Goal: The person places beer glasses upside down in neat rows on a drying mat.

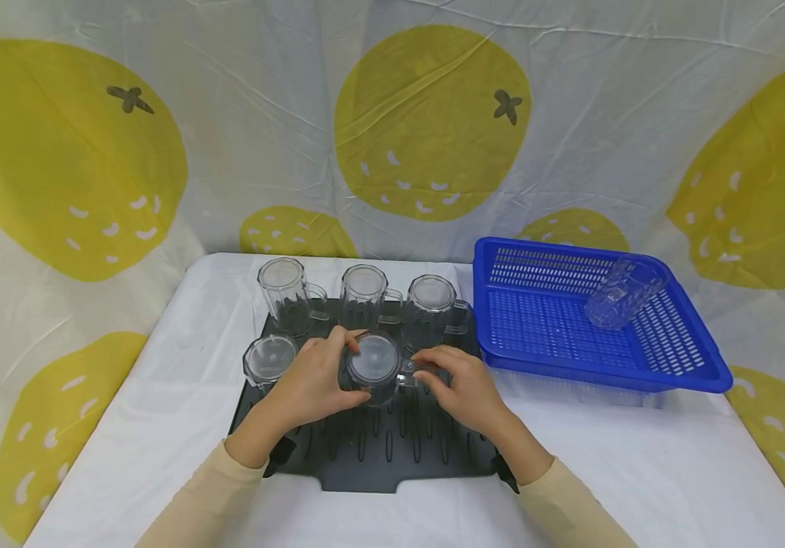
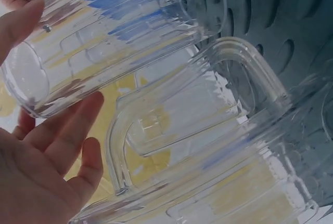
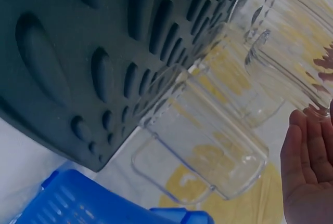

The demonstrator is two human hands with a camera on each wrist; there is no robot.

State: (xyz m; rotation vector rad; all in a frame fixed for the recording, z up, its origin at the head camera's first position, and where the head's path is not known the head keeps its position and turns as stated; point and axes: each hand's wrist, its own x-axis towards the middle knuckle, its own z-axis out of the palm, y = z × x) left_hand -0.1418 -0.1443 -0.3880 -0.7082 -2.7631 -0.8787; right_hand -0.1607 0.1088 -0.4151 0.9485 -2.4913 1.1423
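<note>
My left hand (image 1: 323, 377) grips an upside-down clear glass mug (image 1: 374, 359), its thumb and fingers on opposite sides near the base, which faces up. My right hand (image 1: 461, 384) is at the mug's handle, thumb and forefinger pinching it from the right. The mug is over the middle of a dark ribbed drying mat (image 1: 392, 457). In the left wrist view, the mug (image 2: 130, 31) lies between the left thumb and fingers (image 2: 73, 130). Right-hand fingers (image 3: 312, 141) are close by the glass in the right wrist view.
Three upside-down mugs line the mat's back edge: left (image 1: 284, 297), middle (image 1: 363, 297) and right (image 1: 428, 312). Another mug (image 1: 269, 359) stands beside my left wrist. At the right, a blue plastic basket (image 1: 604, 373) holds a tilted glass mug (image 1: 621, 295). A lemon-patterned cloth (image 1: 262, 114) hangs behind.
</note>
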